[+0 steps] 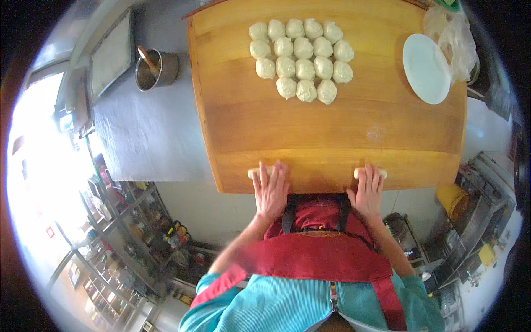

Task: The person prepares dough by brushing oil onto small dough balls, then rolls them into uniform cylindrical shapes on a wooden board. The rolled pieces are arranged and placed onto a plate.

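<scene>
My left hand (269, 197) lies palm down near the front edge of the wooden board (332, 124). Its spread fingers rest over a short pale dough roll (251, 173), which shows at the fingers' left side. To the right, my right hand (367, 197) is flat on a second pale dough roll (383, 174), whose ends stick out on both sides of the fingers. Bare wood shows between the two rolls. Farther back on the board sit several pale, shiny dough balls (305, 69) in close rows. The undersides of both hands are hidden.
A white oval-looking plate (426, 68) lies at the board's right, beside a clear plastic bag (458, 45). On the grey counter (145, 137) stands a metal pot (168, 68) with a wooden handle (148, 60) in it. A yellow bucket (452, 202) is at the lower right.
</scene>
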{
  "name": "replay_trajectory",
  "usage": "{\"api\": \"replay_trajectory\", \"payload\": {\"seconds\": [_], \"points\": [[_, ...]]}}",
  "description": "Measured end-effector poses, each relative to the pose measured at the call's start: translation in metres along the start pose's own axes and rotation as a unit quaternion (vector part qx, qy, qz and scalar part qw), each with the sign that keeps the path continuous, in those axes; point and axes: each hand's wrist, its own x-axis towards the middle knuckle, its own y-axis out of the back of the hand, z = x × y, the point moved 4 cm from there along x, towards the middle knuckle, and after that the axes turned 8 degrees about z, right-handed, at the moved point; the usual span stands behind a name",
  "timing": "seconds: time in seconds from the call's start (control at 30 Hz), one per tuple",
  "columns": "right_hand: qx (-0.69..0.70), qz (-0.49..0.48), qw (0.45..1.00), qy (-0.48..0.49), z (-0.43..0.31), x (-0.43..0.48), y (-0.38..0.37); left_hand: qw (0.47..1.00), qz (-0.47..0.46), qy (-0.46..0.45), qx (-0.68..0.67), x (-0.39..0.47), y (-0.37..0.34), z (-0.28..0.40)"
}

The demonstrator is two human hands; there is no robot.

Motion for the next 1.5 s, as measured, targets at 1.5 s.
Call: {"api": "replay_trajectory", "payload": {"seconds": [1.5], "points": [[-0.04,0.054,0.998,-0.018,0.023,0.042,-0.016,0.989,0.137,0.061,0.004,0.017,-0.024,-0.017]]}}
